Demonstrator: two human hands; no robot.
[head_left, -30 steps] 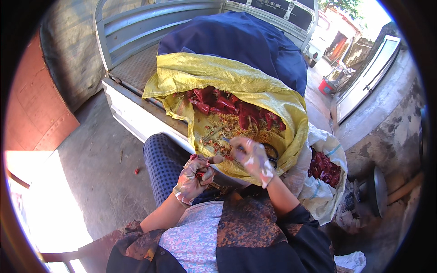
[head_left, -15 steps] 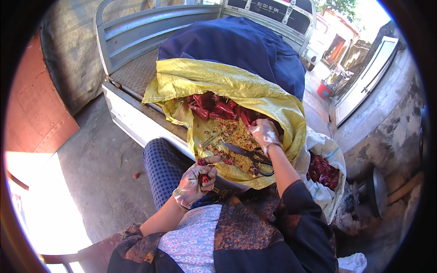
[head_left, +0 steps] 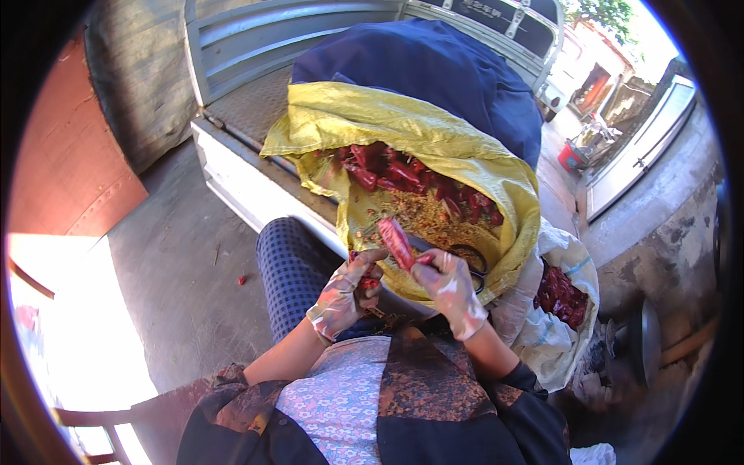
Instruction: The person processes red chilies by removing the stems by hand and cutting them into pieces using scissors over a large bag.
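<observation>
My right hand [head_left: 452, 293], in a pale stained glove, pinches a dried red chili pepper [head_left: 396, 243] and holds it up before my lap. Close by on its left, my gloved left hand [head_left: 343, 298] is closed around red chili pepper pieces [head_left: 369, 284] that show between the fingers. Just beyond both hands gapes a yellow woven sack [head_left: 403, 116]. Inside it lie several red chili peppers [head_left: 391, 170] and a layer of yellowish seeds [head_left: 422, 215]. Black-handled scissors [head_left: 482, 271] rest on the seeds, partly hidden by my right hand and the raised pepper.
The yellow sack leans on a metal truck bed [head_left: 252, 105], under a dark blue cloth [head_left: 434, 70]. To the right stands a white sack [head_left: 570, 341] with dark red chili peppers [head_left: 562, 298]. A round dark metal object [head_left: 645, 341] is beyond it. A red bucket [head_left: 572, 156] stands farther back.
My right hand has come out of the yellow sack toward me, bringing a chili pepper next to my left hand. My left hand keeps its hold. The whole view has shifted slightly.
</observation>
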